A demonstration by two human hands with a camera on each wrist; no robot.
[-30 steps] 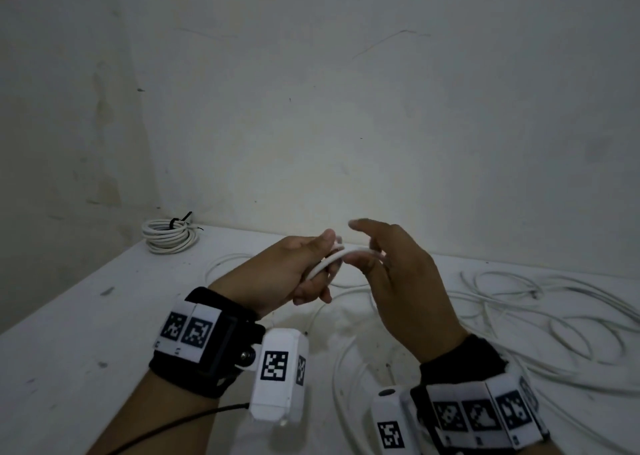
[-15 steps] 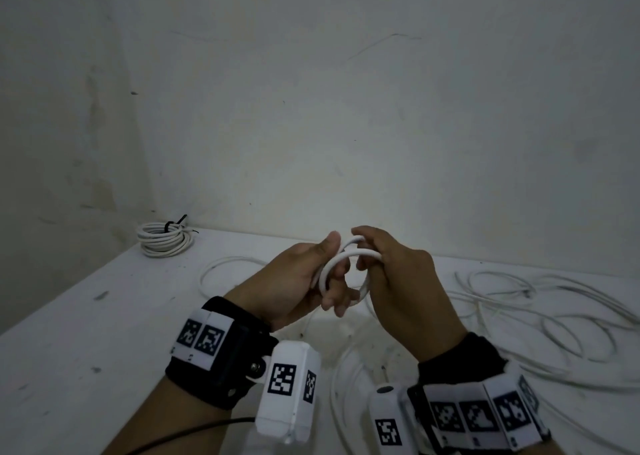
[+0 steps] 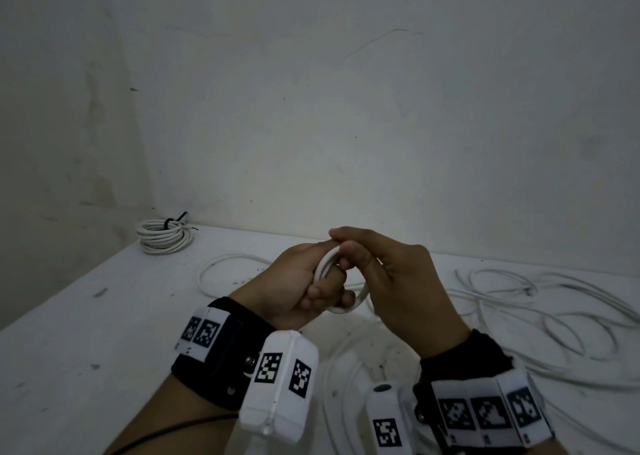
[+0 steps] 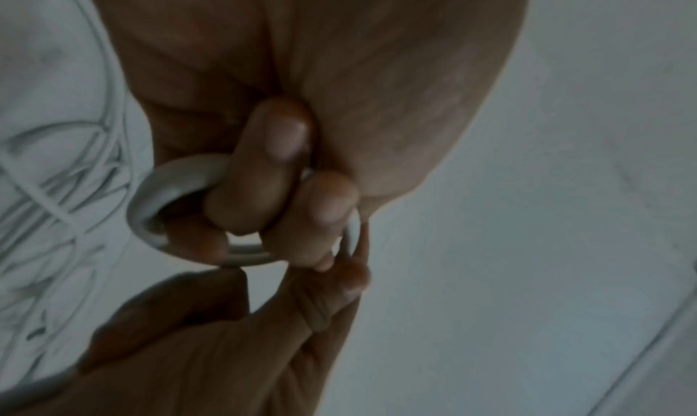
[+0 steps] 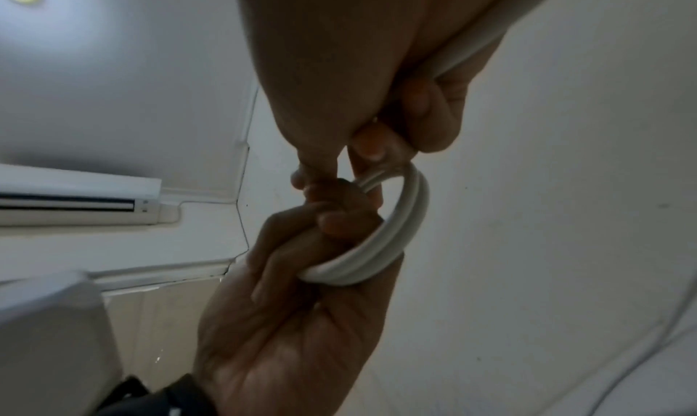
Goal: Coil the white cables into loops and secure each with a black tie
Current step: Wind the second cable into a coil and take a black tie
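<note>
Since a second ago, both my hands closed together mid-frame: my left hand grips the small coiled white cable loop, my right hand pinches its top.

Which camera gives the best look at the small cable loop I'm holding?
The right wrist view: the small cable loop shows two strands side by side, gripped by the left hand. The left wrist view is blurred and fingers cover it; in the head view both hands mostly hide it.

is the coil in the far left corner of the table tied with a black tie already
Yes, the finished coil by the wall has a black tie wrapped around its strands at the top.
</note>
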